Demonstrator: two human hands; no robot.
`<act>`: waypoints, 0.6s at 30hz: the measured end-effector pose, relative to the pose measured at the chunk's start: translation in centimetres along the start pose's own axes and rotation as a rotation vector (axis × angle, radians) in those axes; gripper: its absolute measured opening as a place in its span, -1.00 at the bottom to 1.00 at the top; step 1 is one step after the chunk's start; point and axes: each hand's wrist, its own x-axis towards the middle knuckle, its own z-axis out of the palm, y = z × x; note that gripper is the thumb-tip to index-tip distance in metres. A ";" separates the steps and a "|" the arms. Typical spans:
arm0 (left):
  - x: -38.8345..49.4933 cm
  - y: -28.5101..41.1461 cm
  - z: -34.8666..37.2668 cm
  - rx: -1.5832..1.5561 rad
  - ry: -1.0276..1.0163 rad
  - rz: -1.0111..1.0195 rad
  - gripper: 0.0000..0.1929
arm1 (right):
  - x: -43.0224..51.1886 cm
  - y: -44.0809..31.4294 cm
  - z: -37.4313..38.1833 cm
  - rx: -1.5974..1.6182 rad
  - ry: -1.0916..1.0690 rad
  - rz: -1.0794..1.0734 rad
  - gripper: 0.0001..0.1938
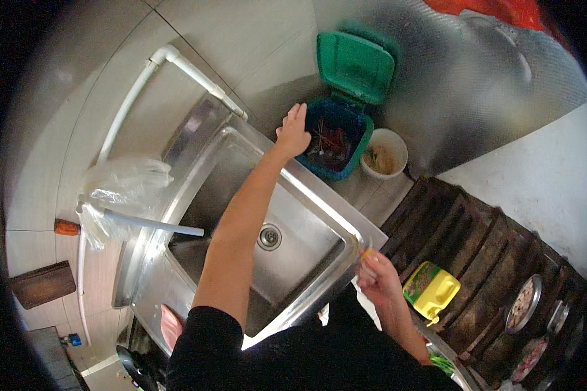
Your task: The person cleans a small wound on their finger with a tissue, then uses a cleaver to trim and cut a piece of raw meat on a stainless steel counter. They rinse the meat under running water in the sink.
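My left hand [293,132] reaches across the stainless steel sink [298,229] to the near rim of a blue-green plastic bin [364,146], with nothing seen in it. The bin's green lid [356,63] stands raised, and dark red scraps lie inside. My right hand [377,273] is at the sink's right corner, its fingers closed on a small thing with yellow and red on it, too blurred to name. A yellow plastic jug with a green label [431,289] lies just right of this hand.
A white bucket [384,154] with food scraps stands beside the bin. At the left are a white pipe [127,107], clear plastic bags [127,183] and a grey spout tube [156,224] over the sink. Metal plates of food [523,303] rest on the dark slatted surface [474,244] at right.
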 end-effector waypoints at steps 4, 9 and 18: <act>-8.1 2.3 -3.1 -0.713 -0.043 -0.096 -0.82 | 2.5 -0.3 3.8 -0.002 0.053 0.013 -0.77; -24.8 7.2 -9.3 -0.860 0.131 -0.247 -0.77 | 3.3 2.4 8.5 -0.177 -0.006 0.032 -0.76; -40.3 10.3 -19.7 -0.493 0.425 -0.373 -0.48 | -1.7 16.2 13.0 -0.622 -0.339 0.166 -0.84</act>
